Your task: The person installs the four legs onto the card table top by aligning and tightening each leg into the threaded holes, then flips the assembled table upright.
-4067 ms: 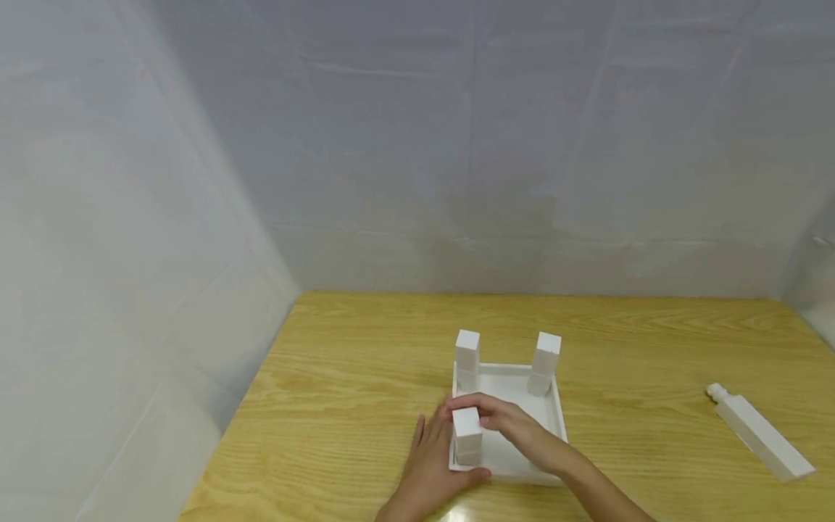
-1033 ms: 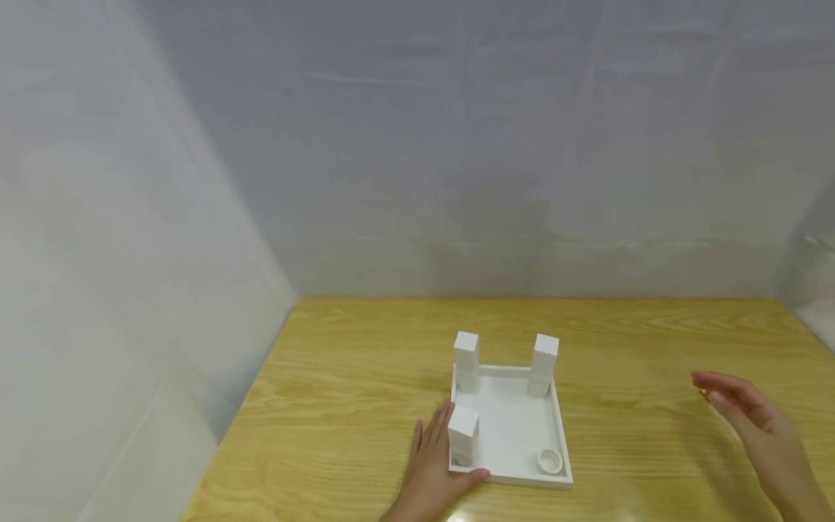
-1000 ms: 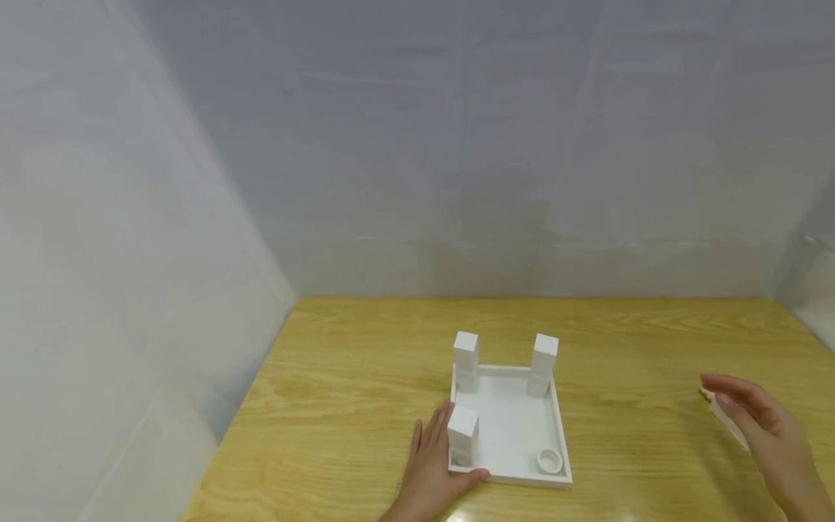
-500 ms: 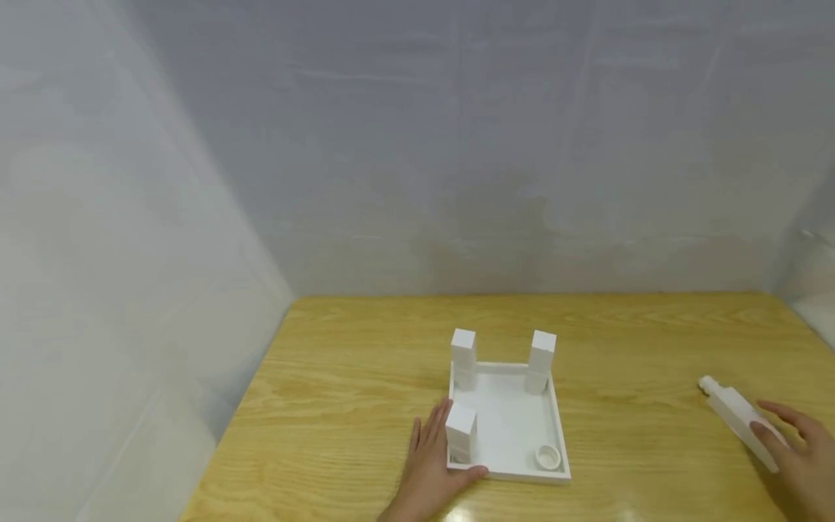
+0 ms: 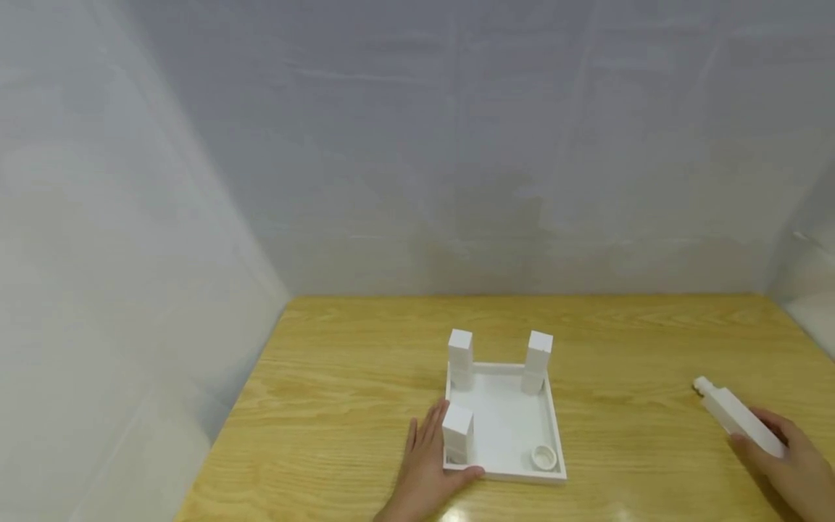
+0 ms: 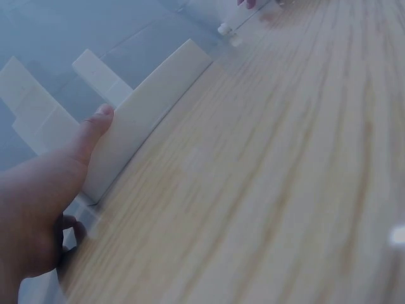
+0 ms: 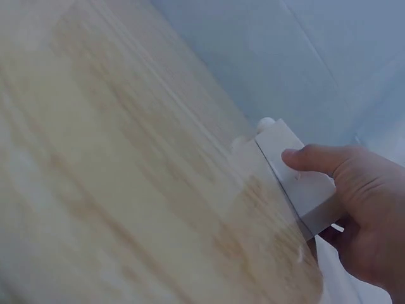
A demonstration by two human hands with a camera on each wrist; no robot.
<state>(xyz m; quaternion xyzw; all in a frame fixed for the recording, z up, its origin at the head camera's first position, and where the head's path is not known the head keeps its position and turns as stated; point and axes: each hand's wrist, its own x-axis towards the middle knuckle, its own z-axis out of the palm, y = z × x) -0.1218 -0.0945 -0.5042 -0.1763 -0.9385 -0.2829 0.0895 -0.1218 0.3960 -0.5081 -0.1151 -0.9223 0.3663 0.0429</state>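
Observation:
A white square-sided table leg (image 5: 737,417) with a narrow knobbed end lies slanted at the right of the wooden table. My right hand (image 5: 792,460) grips its near end, thumb on one side and fingers on the other. In the right wrist view, the thumb lies across the leg (image 7: 294,174). A white tray-like tabletop (image 5: 512,475) with a raised rim lies mid-table. Three similar legs stand upright at its corners: near left (image 5: 459,435), far left (image 5: 460,359) and far right (image 5: 538,362). My left hand (image 5: 424,467) rests around its near left corner, fingers extended along the side, thumb touching the front rim.
A round white socket (image 5: 543,457) sits in the tabletop's near right corner. The wooden table (image 5: 352,370) reaches back to a pale sheet wall (image 5: 417,181). Another sheet (image 5: 117,290) hangs along the left edge.
My right hand has left the near left leg, moved right and taken hold of the lying leg. The near right socket has come into sight. My left hand has stayed at the corner.

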